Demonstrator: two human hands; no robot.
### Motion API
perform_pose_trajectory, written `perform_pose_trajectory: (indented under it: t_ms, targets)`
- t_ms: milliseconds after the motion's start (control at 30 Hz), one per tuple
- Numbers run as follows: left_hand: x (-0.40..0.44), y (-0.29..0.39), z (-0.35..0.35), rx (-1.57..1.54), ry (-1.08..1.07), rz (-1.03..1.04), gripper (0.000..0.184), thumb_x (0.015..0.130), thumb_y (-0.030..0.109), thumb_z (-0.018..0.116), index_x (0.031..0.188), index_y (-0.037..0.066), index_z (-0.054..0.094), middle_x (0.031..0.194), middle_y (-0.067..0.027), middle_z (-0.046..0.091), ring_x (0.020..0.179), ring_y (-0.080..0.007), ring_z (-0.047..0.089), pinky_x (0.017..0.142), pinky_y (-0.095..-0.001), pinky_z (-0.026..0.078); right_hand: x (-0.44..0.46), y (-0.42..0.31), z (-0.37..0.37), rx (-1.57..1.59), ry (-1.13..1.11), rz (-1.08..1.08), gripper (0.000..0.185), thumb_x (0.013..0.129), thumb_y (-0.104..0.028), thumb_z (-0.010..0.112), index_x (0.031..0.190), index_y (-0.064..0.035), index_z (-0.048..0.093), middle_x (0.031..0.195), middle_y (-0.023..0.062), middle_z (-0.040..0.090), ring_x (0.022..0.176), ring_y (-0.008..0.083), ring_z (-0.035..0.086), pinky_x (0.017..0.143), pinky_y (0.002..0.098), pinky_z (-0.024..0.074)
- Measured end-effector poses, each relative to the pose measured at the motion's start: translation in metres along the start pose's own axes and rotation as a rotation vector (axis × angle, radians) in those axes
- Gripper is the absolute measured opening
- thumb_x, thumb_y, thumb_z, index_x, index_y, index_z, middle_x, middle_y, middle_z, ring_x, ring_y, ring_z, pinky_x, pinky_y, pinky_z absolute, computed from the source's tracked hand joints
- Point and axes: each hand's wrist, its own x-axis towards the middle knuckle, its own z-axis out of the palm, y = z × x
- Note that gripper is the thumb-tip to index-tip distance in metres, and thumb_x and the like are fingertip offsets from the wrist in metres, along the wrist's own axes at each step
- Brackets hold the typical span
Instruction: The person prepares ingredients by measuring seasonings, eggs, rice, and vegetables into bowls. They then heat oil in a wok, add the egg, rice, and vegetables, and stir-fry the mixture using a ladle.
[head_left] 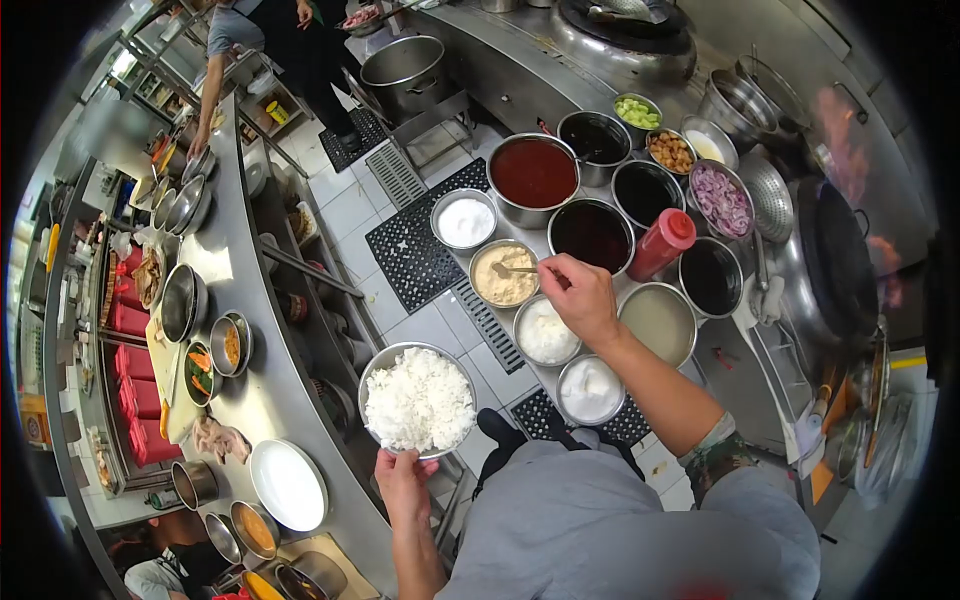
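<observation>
My left hand (403, 485) grips the near rim of a metal bowl (364, 392) heaped with white rice (420, 402). The bowl is held level above the floor, between the counter and the stove side. In my right hand (582, 300) is the handle of a small spoon (518, 269), its tip dipped into beige powder (497, 285) in a round metal container. White powder or granules fill the neighbouring containers: one (466, 222) behind, one (546, 332) in front, another (590, 390) nearest my body. A red squeeze bottle (662, 245) stands beyond my right hand.
Pots of red sauce (534, 172) and dark liquids (590, 235) crowd the stove side, with a bowl of chopped red onion (720, 202). A wok (835, 270) sits near flames at right. The left counter (255, 400) holds a white plate (288, 485). Another person (290, 50) reaches over its far end.
</observation>
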Motion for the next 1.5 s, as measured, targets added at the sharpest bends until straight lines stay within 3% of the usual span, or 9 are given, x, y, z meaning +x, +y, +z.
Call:
perform_pose_trajectory:
  t_ms: [200,867,1067,1400,1500]
  targets:
    - [-0.004,0.000,-0.002,0.012,0.008,0.015,0.014,0.087,0.001,0.054,0.101,0.002,0.054,0.090,-0.0105,0.067,0.063,-0.0154,0.065,0.055,-0.0269,0.056,-0.004,0.021,-0.006,0.148,-0.009,0.313,0.011,0.091,-0.008,0.064,0.090,0.0013,0.068,0.073,0.0075,0.071,0.060,0.0073,0.063,0.054,0.0246,0.0512]
    - [0.003,-0.002,-0.004,0.049,-0.011,-0.010,0.014,0.087,0.003,0.055,0.101,0.002,0.055,0.089,-0.0090,0.066,0.063,-0.0138,0.064,0.058,-0.0265,0.057,-0.014,0.038,0.007,0.438,0.070,0.585,0.013,0.094,-0.012,0.064,0.091,0.0004,0.066,0.076,0.0070,0.070,0.052,0.0064,0.058,0.047,0.0214,0.0464]
    - [0.008,-0.006,-0.007,0.046,-0.036,0.009,0.021,0.085,0.002,0.052,0.106,0.000,0.055,0.092,-0.0109,0.067,0.065,-0.0158,0.066,0.056,-0.0260,0.058,-0.019,0.038,-0.002,0.550,0.113,0.616,0.014,0.094,-0.013,0.064,0.091,0.0007,0.066,0.075,0.0076,0.070,0.053,0.0073,0.058,0.048,0.0220,0.0474]
    - [0.043,-0.010,0.035,0.155,-0.085,0.057,0.004,0.087,0.002,0.054,0.091,0.000,0.053,0.084,-0.0105,0.063,0.061,-0.0163,0.063,0.057,-0.0281,0.057,-0.027,-0.023,-0.054,0.702,-0.004,0.586,0.013,0.095,-0.014,0.064,0.092,-0.0010,0.065,0.075,0.0074,0.069,0.056,0.0074,0.059,0.053,0.0205,0.0483]
    - [0.045,-0.015,0.040,0.125,-0.168,0.037,0.005,0.088,0.002,0.054,0.093,0.001,0.054,0.085,-0.0103,0.064,0.063,-0.0154,0.064,0.058,-0.0278,0.058,-0.035,-0.038,-0.059,0.339,0.008,0.364,0.011,0.089,-0.011,0.069,0.089,0.0004,0.067,0.071,0.0066,0.069,0.059,0.0082,0.062,0.053,0.0247,0.0482]
